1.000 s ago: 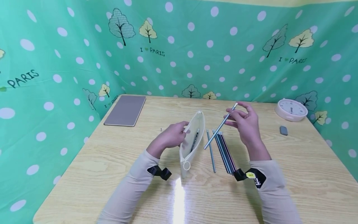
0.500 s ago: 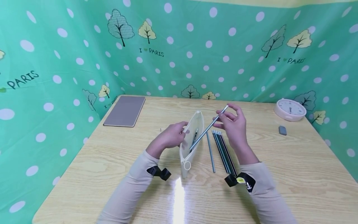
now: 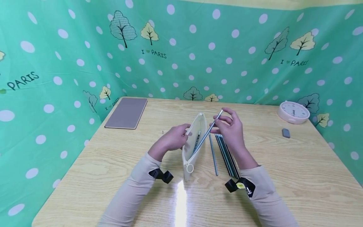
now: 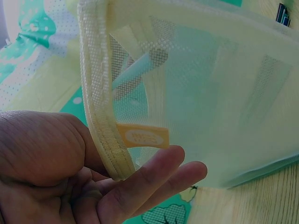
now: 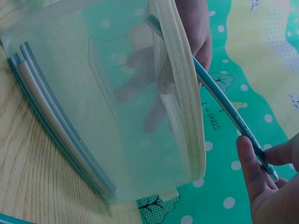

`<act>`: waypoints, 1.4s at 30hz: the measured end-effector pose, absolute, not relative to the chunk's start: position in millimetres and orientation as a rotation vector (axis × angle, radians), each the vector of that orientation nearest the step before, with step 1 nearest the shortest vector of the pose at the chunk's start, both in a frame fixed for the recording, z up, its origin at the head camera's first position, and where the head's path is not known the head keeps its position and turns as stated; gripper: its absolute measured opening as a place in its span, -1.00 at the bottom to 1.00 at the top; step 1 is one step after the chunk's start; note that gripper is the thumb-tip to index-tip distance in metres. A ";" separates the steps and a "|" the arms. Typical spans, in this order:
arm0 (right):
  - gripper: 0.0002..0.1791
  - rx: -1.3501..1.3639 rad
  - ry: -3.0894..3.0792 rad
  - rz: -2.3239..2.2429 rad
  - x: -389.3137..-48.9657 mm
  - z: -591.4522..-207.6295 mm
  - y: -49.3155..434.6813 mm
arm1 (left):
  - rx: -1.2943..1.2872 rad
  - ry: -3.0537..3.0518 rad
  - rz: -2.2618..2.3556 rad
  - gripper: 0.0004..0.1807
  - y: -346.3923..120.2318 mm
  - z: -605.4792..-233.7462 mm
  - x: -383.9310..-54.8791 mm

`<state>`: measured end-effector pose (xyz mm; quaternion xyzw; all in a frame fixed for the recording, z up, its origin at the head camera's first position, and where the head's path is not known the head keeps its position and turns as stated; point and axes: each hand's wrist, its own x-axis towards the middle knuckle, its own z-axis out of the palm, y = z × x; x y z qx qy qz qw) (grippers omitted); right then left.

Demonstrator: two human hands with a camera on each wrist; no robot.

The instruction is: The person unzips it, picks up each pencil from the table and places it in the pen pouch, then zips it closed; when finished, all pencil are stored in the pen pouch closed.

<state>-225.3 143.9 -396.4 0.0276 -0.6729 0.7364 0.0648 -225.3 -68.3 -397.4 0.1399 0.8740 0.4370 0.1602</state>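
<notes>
The left hand (image 3: pixel 174 137) held a mesh pouch (image 3: pixel 191 138) by its rim as the right hand (image 3: pixel 231 132) pinched a blue pencil (image 5: pixel 223 99) tilted inside, left of more pencils (image 3: pixel 227 157) on the desk (image 3: pixel 93 164).

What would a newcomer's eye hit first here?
Probably the bright green polka-dotted cloth backdrop with printed trees, hanging behind the pale wooden table. Next, mid-table, the cream mesh zip pouch, gripped by the left hand, with the right hand pinching a slim metallic-blue pencil that slants into its open mouth. Then the round pale-pink clock at the far right.
</notes>
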 end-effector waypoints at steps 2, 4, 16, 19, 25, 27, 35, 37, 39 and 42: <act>-0.42 0.103 -2.045 2.211 -225.2 -397.6 143.5 | 0.406 2.502 1.241 -0.51 -68.3 -398.3 -225.8; -0.41 0.122 -2.052 2.204 -225.2 -398.3 142.4 | 0.409 2.503 1.242 -0.51 -68.3 -399.2 -226.1; -0.34 0.232 -2.113 2.171 -221.1 -399.6 133.9 | 0.397 2.506 1.250 -0.51 -67.8 -398.6 -226.4; -0.32 0.247 -2.146 2.146 -220.5 -401.5 132.3 | 0.396 2.503 1.248 -0.50 -67.6 -398.7 -226.0; -0.28 0.259 -2.217 2.133 -219.9 -404.6 129.9 | 0.387 2.482 1.264 -0.50 -67.6 -399.3 -225.7; -0.28 0.267 -2.228 2.133 -219.6 -404.8 129.3 | 0.391 2.483 1.265 -0.50 -67.7 -399.6 -225.7; -0.28 0.318 -2.253 2.111 -219.6 -405.2 128.4 | 0.396 2.498 1.240 -0.49 -66.9 -397.8 -225.8; -0.28 0.334 -2.268 2.099 -219.4 -405.5 128.4 | 0.394 2.492 1.240 -0.49 -66.6 -397.1 -225.6; -0.28 0.352 -2.278 2.089 -219.3 -405.9 128.6 | 0.389 2.489 1.242 -0.49 -66.4 -396.7 -225.5; -0.28 0.373 -2.289 2.076 -219.3 -406.9 128.8 | 0.380 2.488 1.244 -0.48 -66.3 -396.6 -225.6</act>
